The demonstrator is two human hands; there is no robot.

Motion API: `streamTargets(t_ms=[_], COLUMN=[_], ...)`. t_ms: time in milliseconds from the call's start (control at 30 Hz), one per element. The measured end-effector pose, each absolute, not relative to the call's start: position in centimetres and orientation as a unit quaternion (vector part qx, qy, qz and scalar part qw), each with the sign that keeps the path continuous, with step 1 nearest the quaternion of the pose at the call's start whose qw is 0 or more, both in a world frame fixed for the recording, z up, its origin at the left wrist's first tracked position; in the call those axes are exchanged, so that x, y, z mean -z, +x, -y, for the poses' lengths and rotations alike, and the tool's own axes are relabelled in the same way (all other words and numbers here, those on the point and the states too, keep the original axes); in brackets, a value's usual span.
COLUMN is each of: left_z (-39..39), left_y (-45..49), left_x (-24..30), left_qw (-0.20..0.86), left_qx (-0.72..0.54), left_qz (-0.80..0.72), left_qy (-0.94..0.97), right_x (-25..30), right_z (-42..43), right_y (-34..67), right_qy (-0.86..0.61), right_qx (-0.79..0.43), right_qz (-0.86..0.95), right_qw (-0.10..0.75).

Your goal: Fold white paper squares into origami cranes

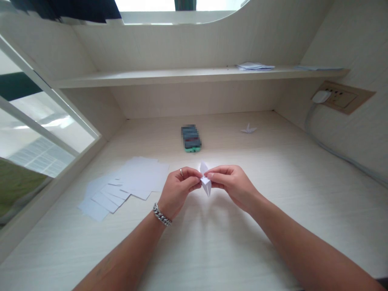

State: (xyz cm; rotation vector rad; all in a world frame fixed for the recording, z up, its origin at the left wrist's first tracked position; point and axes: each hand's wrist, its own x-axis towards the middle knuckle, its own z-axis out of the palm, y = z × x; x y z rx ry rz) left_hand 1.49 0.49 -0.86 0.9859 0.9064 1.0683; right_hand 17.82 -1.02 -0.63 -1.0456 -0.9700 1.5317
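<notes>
A small folded white paper, an origami piece [206,186], is held above the desk between both hands. Its pointed ends stick out toward the back and toward me. My left hand [182,186], with a ring and a chain bracelet, pinches its left side between thumb and fingers. From the right, my right hand [232,181] pinches the other side in the same way. The fingertips hide part of the folds. Farther back on the right of the desk sits a finished paper crane [249,129].
Several loose white paper sheets [142,173] lie spread on the left. Behind my hands rests a blurred phone-like object [191,138] with a green edge. Folded papers [254,66] are on the shelf [151,76]. A plug [321,96] with a grey cable [330,151] is at the right wall.
</notes>
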Motion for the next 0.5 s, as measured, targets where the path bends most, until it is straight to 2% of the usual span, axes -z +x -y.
streamTargets(t_ms=[167, 500], left_z=[-0.7, -1.0], left_y=[1.3, 1.0], left_x=[1.2, 2.0], left_qw=[0.646, 0.593], left_qx=[-0.464, -0.495], left_qz=[-0.410, -0.418], left_qy=[0.446, 0.477], right_x=[1.2, 1.7], right_z=[0.9, 0.8], right_y=[17.7, 17.8], right_qy=[-0.460, -0.438], right_qx=[-0.570, -0.556], right_qz=[0.463, 0.468], right_qw=[0.499, 0.529])
